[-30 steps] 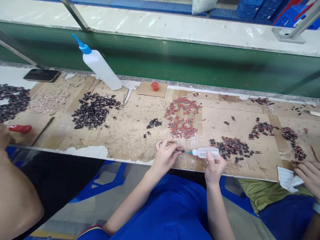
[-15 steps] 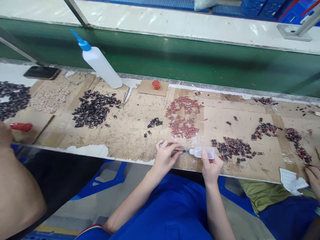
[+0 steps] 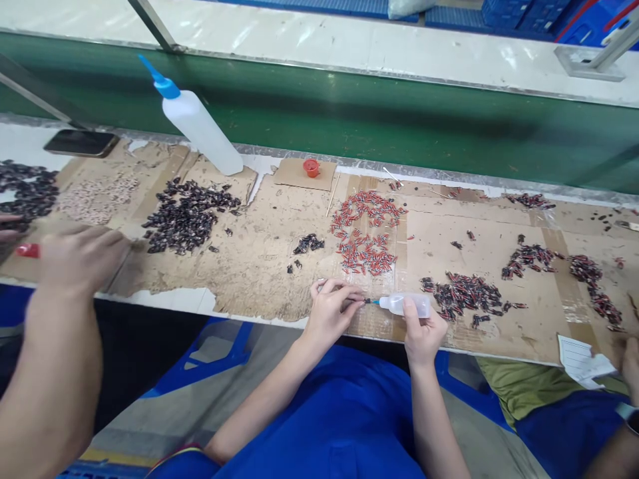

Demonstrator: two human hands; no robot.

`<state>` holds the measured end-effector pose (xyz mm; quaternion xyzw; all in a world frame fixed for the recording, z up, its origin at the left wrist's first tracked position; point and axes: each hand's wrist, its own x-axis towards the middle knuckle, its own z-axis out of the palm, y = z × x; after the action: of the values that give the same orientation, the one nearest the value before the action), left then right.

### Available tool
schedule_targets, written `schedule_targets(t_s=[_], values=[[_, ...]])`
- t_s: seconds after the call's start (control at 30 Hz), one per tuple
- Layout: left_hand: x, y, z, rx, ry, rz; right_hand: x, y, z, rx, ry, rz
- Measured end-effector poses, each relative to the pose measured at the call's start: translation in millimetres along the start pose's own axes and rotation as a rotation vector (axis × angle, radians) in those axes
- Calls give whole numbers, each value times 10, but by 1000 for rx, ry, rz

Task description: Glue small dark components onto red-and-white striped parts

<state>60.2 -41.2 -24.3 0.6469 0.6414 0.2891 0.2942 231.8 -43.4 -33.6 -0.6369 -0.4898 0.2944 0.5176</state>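
My left hand (image 3: 333, 309) pinches a small black part (image 3: 368, 301) between thumb and fingertips, low over the front of the cardboard (image 3: 259, 286). Wrapped in my right hand (image 3: 423, 332) is a small translucent squeeze bottle (image 3: 405, 304), lying sideways with its thin blue tip (image 3: 375, 302) pointing left. The tip meets the black part or is very close to it; I cannot tell which. Just beyond my left hand lies a pile of small red and black parts (image 3: 367, 253). Right of the bottle is a pile of darker red-and-black pieces (image 3: 466, 295).
A big white bottle with a blue nozzle (image 3: 202, 133) leans at the back left. A red cup (image 3: 311, 167) stands on a cardboard square. Black parts (image 3: 187, 216) are heaped at left. A co-worker's hand (image 3: 82, 256) reaches in at left; another person's hand (image 3: 632, 366) is at the right edge.
The left co-worker's arm has swung in over the cardboard, by the red object. The right co-worker's hand has drawn back towards the table edge. My own hands have barely shifted.
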Motion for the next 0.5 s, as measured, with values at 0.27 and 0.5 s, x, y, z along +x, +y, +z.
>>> schedule_targets(t_s=[0.27,0.5], values=[[-20,19,20,15,39,2,36,-18,19,12,-19,30],[-15,20,25,9,20,8,30,43,0,137,136,95]])
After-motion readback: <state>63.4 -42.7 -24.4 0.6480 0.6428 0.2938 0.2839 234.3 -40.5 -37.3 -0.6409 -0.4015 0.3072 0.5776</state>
